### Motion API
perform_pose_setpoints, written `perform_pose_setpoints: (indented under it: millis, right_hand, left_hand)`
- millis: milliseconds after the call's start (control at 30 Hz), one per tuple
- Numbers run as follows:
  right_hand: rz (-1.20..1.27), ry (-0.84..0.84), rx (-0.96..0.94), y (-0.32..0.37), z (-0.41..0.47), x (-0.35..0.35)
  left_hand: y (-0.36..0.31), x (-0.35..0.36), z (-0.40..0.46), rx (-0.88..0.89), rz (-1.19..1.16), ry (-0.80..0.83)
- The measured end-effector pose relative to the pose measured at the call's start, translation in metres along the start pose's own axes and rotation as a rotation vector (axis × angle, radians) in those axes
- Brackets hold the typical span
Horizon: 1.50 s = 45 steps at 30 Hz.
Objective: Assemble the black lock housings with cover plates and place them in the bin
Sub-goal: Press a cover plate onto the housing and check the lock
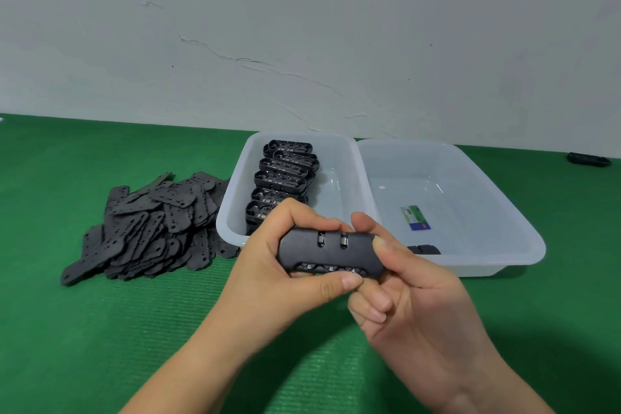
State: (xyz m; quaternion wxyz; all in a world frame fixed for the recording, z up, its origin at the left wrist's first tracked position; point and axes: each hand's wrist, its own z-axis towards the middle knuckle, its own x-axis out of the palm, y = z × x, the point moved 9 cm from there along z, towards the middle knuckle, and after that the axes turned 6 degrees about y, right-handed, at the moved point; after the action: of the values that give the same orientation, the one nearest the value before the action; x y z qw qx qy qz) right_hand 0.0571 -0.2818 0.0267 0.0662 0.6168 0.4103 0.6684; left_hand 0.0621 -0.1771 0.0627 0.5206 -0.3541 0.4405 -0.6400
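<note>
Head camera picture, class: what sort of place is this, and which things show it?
Probably a small hand-assembly workbench: a pile of identical plates, a bin of lined-up lock housings, and a green mat.

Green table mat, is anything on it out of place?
One black part lies alone at the far right edge of the green mat, away from the two translucent plastic bins and the pile of flat black cover plates.

Cover plates (148,228) lying heaped left of housing bin (235,198); second bin (497,205) sitting touching its right side.
</note>
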Motion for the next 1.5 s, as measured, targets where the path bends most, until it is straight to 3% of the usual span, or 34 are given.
perform_pose_setpoints:
  millis: [333, 533, 900, 1133, 1367, 1500]
  right_hand:
    - [0.002, -0.032, -0.054, 0.002, -0.001, 0.006]
    - [0.05, -0.054, -0.029, 0.002, 0.001, 0.0]
    - [-0.127, -0.056, -0.044, 0.003, -0.001, 0.0]
    - [-0.05, -0.074, -0.044, 0.0, 0.0, -0.003]
    - [-0.019, -0.059, -0.067, -0.001, -0.001, 0.002]
    - [-0.013, -0.064, -0.053, 0.0, -0.002, 0.002]
  left_hand:
    - [0.002, -0.005, -0.001, -0.012, 0.084, -0.112]
    - [0.001, 0.001, 0.001, -0.034, 0.044, 0.007]
    - [0.006, -0.005, -0.005, -0.049, 0.127, -0.154]
    - [0.01, 0.0, -0.001, -0.088, 0.012, -0.024]
    - [0.006, -0.006, -0.001, -0.069, 0.096, -0.135]
    - [0.007, -0.006, -0.002, -0.074, 0.092, -0.104]
